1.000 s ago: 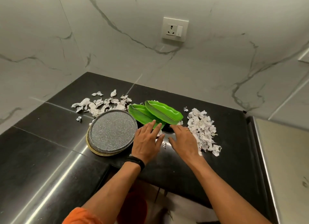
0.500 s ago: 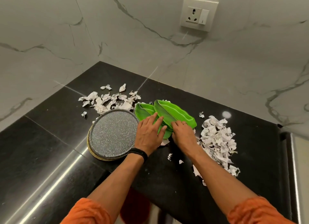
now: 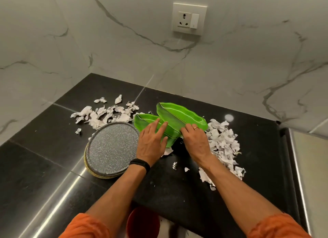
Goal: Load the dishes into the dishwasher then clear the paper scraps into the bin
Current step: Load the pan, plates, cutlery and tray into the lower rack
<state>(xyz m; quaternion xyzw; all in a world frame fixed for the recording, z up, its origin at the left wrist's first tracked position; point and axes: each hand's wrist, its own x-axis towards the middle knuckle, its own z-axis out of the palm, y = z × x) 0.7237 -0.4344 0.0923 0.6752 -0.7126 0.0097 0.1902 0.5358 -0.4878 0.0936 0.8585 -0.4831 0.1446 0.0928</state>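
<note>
Both grips have come forward since the earlier frame, onto the green dishes. Left grip (image 3: 150,142) lies flat and released, fingers straight, on the nearer leaf dish (image 3: 143,120). Right grip (image 3: 195,140) (it wears a ring) bends its fingers at the near rim of the farther leaf dish (image 3: 182,115); whether it grasps, I cannot tell. Both dishes lie overlapping on the black counter (image 3: 44,158). A grey speckled plate (image 3: 111,147) sits just beside the left wrist. Paper scraps (image 3: 106,113) crowd behind the plate, and a second pile (image 3: 223,140) lies against the right forearm.
</note>
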